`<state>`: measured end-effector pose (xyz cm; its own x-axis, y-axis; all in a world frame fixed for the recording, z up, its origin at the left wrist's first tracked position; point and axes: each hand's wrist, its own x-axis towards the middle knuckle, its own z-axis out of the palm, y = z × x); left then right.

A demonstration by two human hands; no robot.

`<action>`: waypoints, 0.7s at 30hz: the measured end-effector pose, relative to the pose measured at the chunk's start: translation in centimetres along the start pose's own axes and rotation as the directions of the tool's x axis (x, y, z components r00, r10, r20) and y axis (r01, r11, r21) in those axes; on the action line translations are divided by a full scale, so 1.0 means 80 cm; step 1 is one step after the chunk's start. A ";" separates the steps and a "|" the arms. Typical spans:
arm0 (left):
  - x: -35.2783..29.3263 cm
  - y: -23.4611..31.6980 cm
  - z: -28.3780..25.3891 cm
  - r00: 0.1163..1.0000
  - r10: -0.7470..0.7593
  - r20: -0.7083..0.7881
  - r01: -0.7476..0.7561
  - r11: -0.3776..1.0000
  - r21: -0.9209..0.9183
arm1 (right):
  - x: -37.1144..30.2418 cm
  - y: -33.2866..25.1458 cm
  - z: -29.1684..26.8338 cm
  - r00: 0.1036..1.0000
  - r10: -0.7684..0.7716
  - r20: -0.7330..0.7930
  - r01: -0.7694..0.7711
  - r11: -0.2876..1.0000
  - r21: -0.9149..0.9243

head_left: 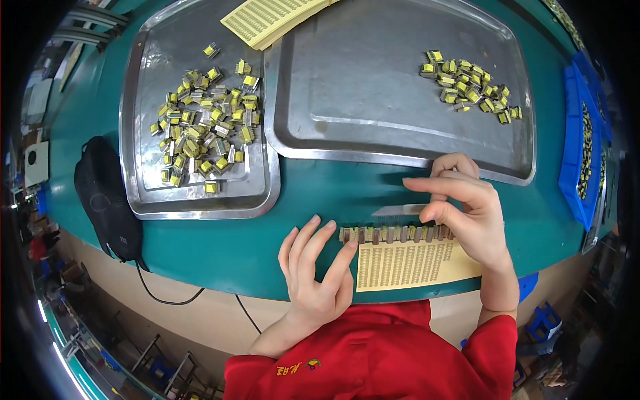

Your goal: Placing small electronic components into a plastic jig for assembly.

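A row of small metal-and-yellow components (403,234), which look like small transformers, lies along the upper edge of a yellow printed sheet (460,264). My left hand (313,273) has its fingers spread on the green table, the index fingertip at the row's left end. Above the row's right part is my right hand (470,210), thumb and fingers bent together. A thin pale strip (397,210) with a blurred lower edge reaches left from its thumb and seems held there; its exact kind is unclear. The right hand hides the row's right end.
A metal tray (133,167) at left holds a heap of similar components (207,120). The larger tray (373,143) holds a smaller heap (470,87). Yellow sheets (270,20) are stacked across their far edges. A black pouch-like object (110,200) and blue bin (572,147) flank them.
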<state>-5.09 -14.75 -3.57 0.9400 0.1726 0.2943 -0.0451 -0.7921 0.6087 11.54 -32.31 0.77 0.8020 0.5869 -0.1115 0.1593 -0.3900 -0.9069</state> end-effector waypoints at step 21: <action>-0.011 0.020 0.017 0.999 0.041 -0.023 -0.038 0.995 0.090 | -0.009 0.003 -0.008 0.957 -0.244 0.159 0.271 0.945 -0.183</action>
<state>-5.56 -16.96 -3.84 0.9293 0.1538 0.3359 -0.0507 -0.8475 0.5284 11.34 -33.28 0.90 0.6365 0.7697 0.0498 0.4736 -0.3390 -0.8129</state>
